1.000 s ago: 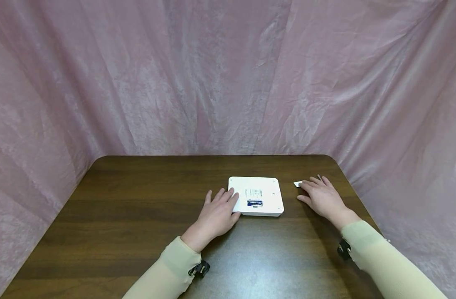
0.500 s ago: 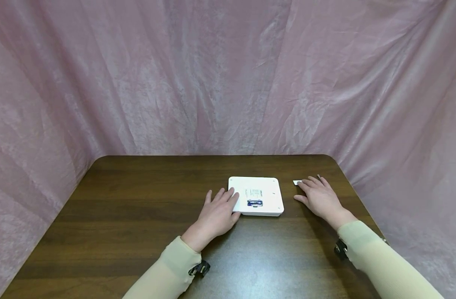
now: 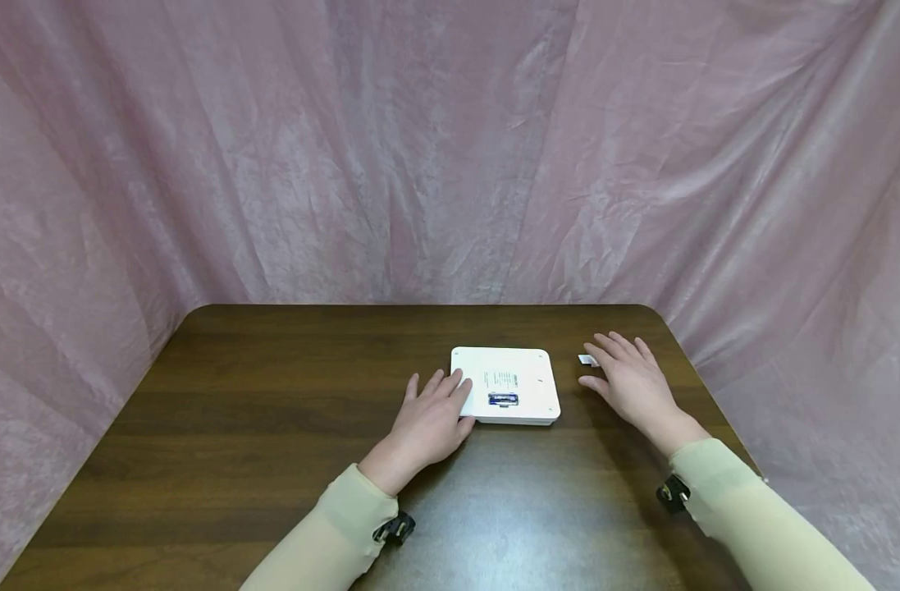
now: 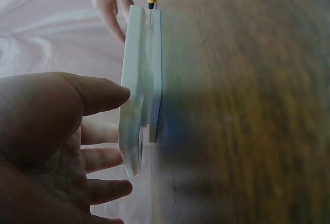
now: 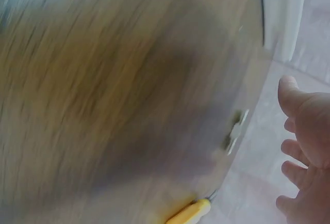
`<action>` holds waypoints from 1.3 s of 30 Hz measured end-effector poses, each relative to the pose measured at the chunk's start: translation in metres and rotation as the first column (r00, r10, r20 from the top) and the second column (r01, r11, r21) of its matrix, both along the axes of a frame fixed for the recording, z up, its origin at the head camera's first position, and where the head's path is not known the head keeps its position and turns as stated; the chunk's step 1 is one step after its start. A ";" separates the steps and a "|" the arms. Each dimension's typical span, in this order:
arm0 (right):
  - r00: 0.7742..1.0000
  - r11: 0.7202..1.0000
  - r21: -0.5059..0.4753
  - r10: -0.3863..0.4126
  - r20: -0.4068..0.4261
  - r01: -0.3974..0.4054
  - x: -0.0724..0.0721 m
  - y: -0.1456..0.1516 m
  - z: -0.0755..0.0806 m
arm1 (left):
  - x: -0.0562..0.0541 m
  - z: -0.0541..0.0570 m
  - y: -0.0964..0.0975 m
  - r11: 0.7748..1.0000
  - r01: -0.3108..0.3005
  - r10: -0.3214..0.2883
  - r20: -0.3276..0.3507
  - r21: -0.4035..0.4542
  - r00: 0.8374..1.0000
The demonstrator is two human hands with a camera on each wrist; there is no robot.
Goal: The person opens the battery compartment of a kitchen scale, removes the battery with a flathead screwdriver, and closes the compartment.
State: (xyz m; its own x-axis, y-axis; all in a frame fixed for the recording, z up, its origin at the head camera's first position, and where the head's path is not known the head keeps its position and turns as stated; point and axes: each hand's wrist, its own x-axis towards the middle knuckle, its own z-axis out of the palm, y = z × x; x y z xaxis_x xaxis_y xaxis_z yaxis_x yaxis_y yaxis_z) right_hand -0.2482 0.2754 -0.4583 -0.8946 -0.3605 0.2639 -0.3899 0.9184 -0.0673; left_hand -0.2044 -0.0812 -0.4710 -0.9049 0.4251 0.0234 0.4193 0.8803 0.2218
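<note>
A flat white device (image 3: 529, 371), like a kitchen scale, lies underside up, showing a printed label and a blue battery (image 3: 504, 400) in its compartment. My left hand (image 3: 429, 425) rests with spread fingers on its left edge; the left wrist view shows the thumb (image 4: 105, 94) at its side. To the right, my right hand (image 3: 632, 387) hovers with loosely spread fingers, holding nothing. Beside its fingertips lies a small white piece (image 3: 587, 359), partly covered in the head view, shaped like a battery cover (image 5: 237, 132). A yellow-handled screwdriver (image 5: 190, 212) lies near that hand, hidden in the head view.
Everything lies on a dark brown wooden table (image 3: 272, 394) with rounded far corners. Pink curtains (image 3: 420, 164) hang behind and at both sides. Each wrist carries a small black camera (image 3: 395, 528) at the sleeve.
My right hand has lifted and its fingers have spread and shifted slightly forward. The metal tip that stuck out past its fingers is now covered in the head view. The left hand stays put.
</note>
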 end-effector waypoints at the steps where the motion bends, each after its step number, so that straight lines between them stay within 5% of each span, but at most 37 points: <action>1: 1.000 1.000 -0.001 0.005 0.003 -0.005 0.001 -0.003 0.002 | 0.000 0.000 0.000 1.000 0.000 0.000 0.001 -0.001 1.000; 13: 0.999 0.999 0.022 -0.043 0.018 0.043 0.009 -0.001 0.010 | 0.001 0.002 0.003 1.000 0.005 -0.005 0.008 0.001 1.000; 20: 0.996 0.996 0.049 -0.079 -0.034 0.081 0.013 0.019 0.003 | 0.000 0.003 0.001 1.000 0.000 0.000 0.019 -0.004 1.000; 39: 0.965 0.967 0.039 -0.254 0.060 0.252 0.015 0.071 -0.015 | -0.002 0.001 0.002 1.000 -0.010 0.010 0.023 0.003 1.000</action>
